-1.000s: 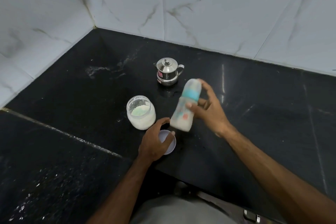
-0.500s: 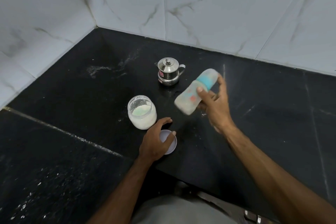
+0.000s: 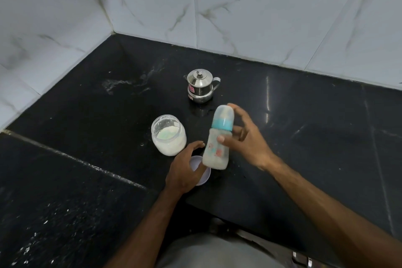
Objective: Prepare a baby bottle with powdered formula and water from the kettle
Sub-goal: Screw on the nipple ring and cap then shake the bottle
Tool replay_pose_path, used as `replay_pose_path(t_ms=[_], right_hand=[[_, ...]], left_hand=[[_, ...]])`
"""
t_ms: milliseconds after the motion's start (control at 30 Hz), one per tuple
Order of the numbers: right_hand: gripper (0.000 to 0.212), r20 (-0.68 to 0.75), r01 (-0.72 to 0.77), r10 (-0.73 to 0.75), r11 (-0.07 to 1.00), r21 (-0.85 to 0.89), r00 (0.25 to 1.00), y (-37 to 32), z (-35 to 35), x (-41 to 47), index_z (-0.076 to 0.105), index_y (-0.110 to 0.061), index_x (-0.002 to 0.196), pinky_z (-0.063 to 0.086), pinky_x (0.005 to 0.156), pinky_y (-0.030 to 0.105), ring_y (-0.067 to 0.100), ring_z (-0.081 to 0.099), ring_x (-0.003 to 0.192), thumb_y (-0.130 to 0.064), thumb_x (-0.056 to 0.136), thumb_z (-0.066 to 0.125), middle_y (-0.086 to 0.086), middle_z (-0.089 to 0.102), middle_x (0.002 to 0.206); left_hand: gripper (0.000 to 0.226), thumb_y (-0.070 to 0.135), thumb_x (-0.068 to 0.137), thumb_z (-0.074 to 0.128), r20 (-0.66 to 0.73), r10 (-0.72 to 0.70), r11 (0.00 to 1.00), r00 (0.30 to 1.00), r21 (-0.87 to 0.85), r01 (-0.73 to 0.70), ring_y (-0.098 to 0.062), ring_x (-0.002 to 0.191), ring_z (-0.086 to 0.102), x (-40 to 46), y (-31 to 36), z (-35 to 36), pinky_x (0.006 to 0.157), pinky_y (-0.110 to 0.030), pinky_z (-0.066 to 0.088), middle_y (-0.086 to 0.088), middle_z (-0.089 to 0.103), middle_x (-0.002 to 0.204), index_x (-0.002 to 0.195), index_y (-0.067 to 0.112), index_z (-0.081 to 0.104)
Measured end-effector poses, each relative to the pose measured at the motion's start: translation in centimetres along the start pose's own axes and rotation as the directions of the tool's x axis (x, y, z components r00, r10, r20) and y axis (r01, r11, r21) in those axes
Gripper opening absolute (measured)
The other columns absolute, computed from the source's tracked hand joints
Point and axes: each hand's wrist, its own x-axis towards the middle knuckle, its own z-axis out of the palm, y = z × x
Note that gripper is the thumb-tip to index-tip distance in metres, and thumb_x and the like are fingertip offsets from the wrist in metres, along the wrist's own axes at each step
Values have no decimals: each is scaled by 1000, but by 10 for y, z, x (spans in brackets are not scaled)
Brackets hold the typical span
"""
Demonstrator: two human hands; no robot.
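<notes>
My right hand (image 3: pixel 245 139) grips a baby bottle (image 3: pixel 217 139) with a teal collar and clear cap, holding it nearly upright above the black counter; it holds cloudy white liquid. My left hand (image 3: pixel 185 169) rests on a white lid (image 3: pixel 205 177) lying flat on the counter, fingers curled over it. An open glass jar (image 3: pixel 168 137) of white powder stands just left of the bottle. A small steel kettle (image 3: pixel 200 85) with its lid on stands behind them.
The black stone counter (image 3: pixel 304 126) meets white marble wall tiles (image 3: pixel 250 13) at the back and left. White powder is smeared on the counter (image 3: pixel 121 85) left of the kettle. A seam (image 3: pixel 71 159) crosses the counter at the left.
The bottle tilted sideways to the right half a second ago and has swung back down to nearly upright. My left hand has stayed on the lid.
</notes>
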Motion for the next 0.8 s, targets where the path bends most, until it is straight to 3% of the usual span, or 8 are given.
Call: replay_pose_path(t_ms=[167,200,333,500,567,667,700,800], right_hand=[[79,-349,160,-81,966,202,934,-13,-11,13,32,-35,140,60,67,39,30,72,97,-29,75,77,13,71,110],[80,-324,144,-78,972,184,943,-10,-9,12,32,-36,140,59,66,37,30,72,97,-28,75,77,13,71,110],[82,23,4,-4,1000,-7,1000,3,-1,1,33,-40,139,60,75,39,29,71,100,-18,75,79,11,72,112],[81,-352,143,-51,960,239,935,-11,-9,14,30,-32,143,59,66,37,29,72,97,-27,76,76,9,73,106],[82,-284,107,-49,976,192,958,-7,-7,10,29,-32,143,60,66,38,29,72,95,-25,75,76,7,74,105],[88,-29,0,0,1000,-14,1000,0,-2,2,29,-33,144,60,76,41,29,71,99,-22,73,80,10,72,110],[89,-40,13,-13,1000,-9,999,-1,-3,3,29,-32,145,60,77,42,29,71,99,-22,72,80,12,72,110],[84,-324,125,-57,974,192,944,-15,-11,13,30,-31,144,60,67,39,29,72,96,-26,75,77,10,73,106]], left_hand=[[47,45,84,63,-35,11,1000,999,17,-10,1,118,56,-2,1,1,101,-32,48,21,61,123,127,26,57],[47,44,84,63,-34,16,1000,999,19,-15,0,118,56,-1,0,1,100,-33,48,20,62,123,127,26,57],[52,45,82,67,-6,11,1000,1000,7,-11,-3,118,57,1,-2,1,99,-33,49,14,62,126,130,26,56],[45,44,84,64,-41,25,999,999,20,-25,2,117,56,-1,-1,1,100,-26,47,23,61,122,126,30,56],[43,43,84,65,-38,24,1000,999,20,-24,0,117,57,0,-3,1,99,-28,48,23,61,123,125,32,56],[46,42,84,67,-7,9,1000,1000,15,-9,-2,119,56,1,-5,2,100,-32,48,20,60,126,127,31,55],[45,43,84,66,-14,15,1000,1000,22,-14,0,118,56,1,-5,2,100,-31,48,22,60,126,126,31,55],[45,46,84,63,-39,31,999,999,29,-30,1,118,56,0,-4,2,100,-27,47,24,61,123,125,30,57]])
